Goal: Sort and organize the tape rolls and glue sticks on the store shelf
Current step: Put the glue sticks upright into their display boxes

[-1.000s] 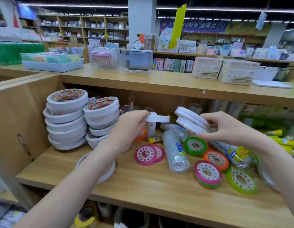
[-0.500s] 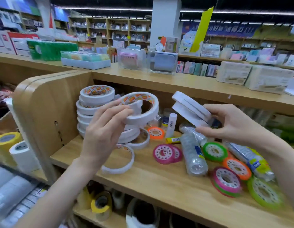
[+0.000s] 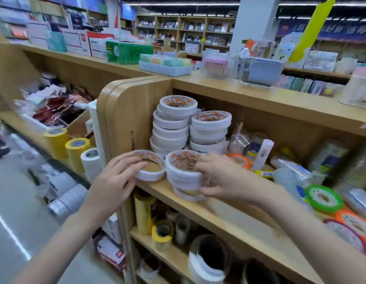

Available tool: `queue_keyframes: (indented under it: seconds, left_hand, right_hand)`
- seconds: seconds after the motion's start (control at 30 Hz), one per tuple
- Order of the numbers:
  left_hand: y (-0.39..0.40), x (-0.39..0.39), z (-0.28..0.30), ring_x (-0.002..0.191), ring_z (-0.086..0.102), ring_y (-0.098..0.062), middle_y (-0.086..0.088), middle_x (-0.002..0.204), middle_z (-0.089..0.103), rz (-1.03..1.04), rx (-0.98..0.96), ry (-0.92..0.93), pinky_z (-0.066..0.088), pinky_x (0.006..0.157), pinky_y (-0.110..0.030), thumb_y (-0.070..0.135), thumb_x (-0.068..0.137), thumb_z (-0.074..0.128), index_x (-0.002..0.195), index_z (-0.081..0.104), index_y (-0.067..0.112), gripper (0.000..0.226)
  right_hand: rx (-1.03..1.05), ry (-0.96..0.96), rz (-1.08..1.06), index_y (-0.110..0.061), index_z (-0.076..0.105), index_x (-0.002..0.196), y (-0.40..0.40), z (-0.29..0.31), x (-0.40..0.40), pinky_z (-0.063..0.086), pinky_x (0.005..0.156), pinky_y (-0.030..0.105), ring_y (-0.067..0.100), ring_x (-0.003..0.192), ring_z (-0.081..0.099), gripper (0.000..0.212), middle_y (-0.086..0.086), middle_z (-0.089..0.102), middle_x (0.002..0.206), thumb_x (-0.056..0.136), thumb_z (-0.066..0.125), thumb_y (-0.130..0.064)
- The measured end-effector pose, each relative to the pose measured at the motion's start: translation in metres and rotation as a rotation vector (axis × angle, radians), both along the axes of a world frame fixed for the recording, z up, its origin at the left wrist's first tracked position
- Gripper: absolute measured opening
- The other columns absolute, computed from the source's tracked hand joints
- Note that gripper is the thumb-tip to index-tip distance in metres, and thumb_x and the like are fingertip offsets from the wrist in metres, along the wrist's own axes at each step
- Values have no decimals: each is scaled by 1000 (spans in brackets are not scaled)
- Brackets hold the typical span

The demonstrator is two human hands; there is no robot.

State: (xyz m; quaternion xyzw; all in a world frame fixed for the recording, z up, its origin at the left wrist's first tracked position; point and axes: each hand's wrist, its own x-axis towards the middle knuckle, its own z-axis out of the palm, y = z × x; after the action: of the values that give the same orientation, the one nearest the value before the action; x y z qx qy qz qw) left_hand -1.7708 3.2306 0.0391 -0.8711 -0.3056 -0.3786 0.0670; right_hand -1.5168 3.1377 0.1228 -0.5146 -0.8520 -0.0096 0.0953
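Observation:
On the wooden shelf [image 3: 229,210] stand two tall stacks of white tape rolls [image 3: 172,128] against the back left corner. In front of them, my left hand [image 3: 116,177] grips a single white tape roll [image 3: 150,171] lying flat at the shelf's front edge. Beside it, my right hand [image 3: 223,177] grips a short stack of white tape rolls [image 3: 184,173] from the right side. A white glue stick [image 3: 263,153] stands upright behind my right hand. Small coloured tape rolls, orange [image 3: 239,160] and green [image 3: 323,198], lie to the right.
Clear plastic packets [image 3: 290,175] lie among the coloured rolls. Yellow and white wide tape rolls [image 3: 75,152] stand on the neighbouring shelf at left. The lower shelf holds more rolls [image 3: 162,234]. Boxes and a tray [image 3: 164,65] sit on the top counter.
Both hands came down to the shelf's front left. The left hand set its roll flat, the right hand's rolls now form a short stack. The view swung left.

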Motion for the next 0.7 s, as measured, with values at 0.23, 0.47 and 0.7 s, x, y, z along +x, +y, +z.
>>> queue_keyframes:
  seconds: [0.23, 0.47, 0.7]
  left_hand:
    - [1, 11, -16, 139, 9, -5, 9, 146, 23, -15, -338, -54, 8, 113, -25, 48, 87, 27, 137, 36, 23, 57]
    - [-3, 29, -8, 136, 16, 0, 6, 142, 33, -46, -334, -193, -1, 115, -24, 36, 81, 31, 130, 39, 24, 52]
    - [-20, 46, 19, 133, 28, -2, 8, 139, 38, -127, -220, -311, 8, 116, -27, 32, 87, 38, 130, 44, 15, 46]
  right_hand:
    - [77, 21, -168, -18, 54, 115, -13, -29, 7, 38, 98, 42, 21, 123, 28, 50, 5, 33, 139, 78, 63, -50]
    - [73, 150, -228, -18, 47, 126, -7, -39, -14, 38, 100, 33, 16, 126, 29, 54, -1, 26, 144, 83, 59, -49]
    - [159, 286, -350, -18, 62, 103, -26, -14, 32, 35, 85, 21, 15, 104, 49, 21, -3, 53, 109, 87, 61, -31]
